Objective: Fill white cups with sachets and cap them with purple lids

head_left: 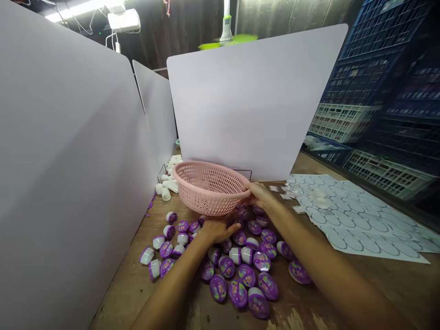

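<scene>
A pink perforated basket [209, 201] is held up and slightly tilted over the table, and its visible inside holds nothing. My right hand [257, 195] grips its right rim, fingers closed on it. Below the basket, my left hand [218, 230] rests low among the purple and white tubs, its thumb stretched out to the right and its other fingers partly hidden. Many small tubs with purple printed lids [238, 293] lie scattered on the wooden table [130, 293], some upright and some on their sides.
White panels [240, 105] stand behind and on the left. White plastic pieces [166, 193] lie by the left panel. Sheets with drawn circles [354, 220] cover the right side, with clear round pieces [321, 198] on them. Blue and white crates [360, 78] are stacked at the right.
</scene>
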### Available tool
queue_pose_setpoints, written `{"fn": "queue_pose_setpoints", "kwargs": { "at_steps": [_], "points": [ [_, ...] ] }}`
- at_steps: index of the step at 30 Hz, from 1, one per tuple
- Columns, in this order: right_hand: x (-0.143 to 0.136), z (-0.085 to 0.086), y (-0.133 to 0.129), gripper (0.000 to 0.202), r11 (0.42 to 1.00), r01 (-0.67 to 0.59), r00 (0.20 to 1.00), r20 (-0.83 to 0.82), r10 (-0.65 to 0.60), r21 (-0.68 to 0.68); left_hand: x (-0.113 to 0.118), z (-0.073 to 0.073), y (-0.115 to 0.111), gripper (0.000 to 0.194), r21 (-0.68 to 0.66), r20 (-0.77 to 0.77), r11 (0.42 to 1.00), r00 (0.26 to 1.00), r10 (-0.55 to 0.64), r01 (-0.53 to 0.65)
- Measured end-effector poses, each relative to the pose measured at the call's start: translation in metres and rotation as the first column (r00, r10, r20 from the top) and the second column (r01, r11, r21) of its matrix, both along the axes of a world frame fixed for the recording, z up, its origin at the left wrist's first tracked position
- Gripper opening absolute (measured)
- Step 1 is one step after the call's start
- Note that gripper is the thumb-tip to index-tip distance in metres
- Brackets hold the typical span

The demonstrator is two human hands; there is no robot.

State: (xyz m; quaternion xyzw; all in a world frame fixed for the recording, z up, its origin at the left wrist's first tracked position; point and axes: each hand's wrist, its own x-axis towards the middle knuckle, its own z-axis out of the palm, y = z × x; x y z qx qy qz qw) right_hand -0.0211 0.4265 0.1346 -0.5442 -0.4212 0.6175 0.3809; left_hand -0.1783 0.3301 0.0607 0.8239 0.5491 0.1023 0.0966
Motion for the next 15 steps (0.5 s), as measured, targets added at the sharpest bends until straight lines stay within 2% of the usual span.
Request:
{"fn": "queue_pose_setpoints", "kwargs": {
  "at_steps": [2,4,6,11,15],
  "points": [
    [-0.001,-0.007,0.002,0.024,1.0,0.017,1.0,0.025,-0.017,-0.003,-0.01,0.002,-0.009,0.067,-0.016,-0.062,0.99,0.989,0.136,-0.138],
    [-0.002,-0.014,0.001,0.023,0.999,0.041,0.998,0.038,-0.042,0.011,-0.019,0.002,-0.019,0.069,-0.074,-0.131,0.976,0.972,0.194,-0.205],
    [-0.006,-0.022,-0.002,0.025,0.997,0.073,0.997,0.037,-0.074,0.038,-0.024,0.001,-0.028,0.067,-0.106,-0.168,0.974,0.969,0.183,-0.202],
    [-0.02,-0.041,-0.01,0.031,0.986,0.142,0.989,0.037,-0.146,0.09,-0.024,0.002,-0.045,0.064,-0.061,-0.161,0.989,0.979,0.126,-0.137],
    [-0.013,-0.043,-0.024,0.027,0.979,0.166,0.984,0.052,-0.173,0.117,-0.029,0.012,-0.056,0.066,-0.083,-0.102,0.992,0.991,0.085,-0.094]
  ]
}}
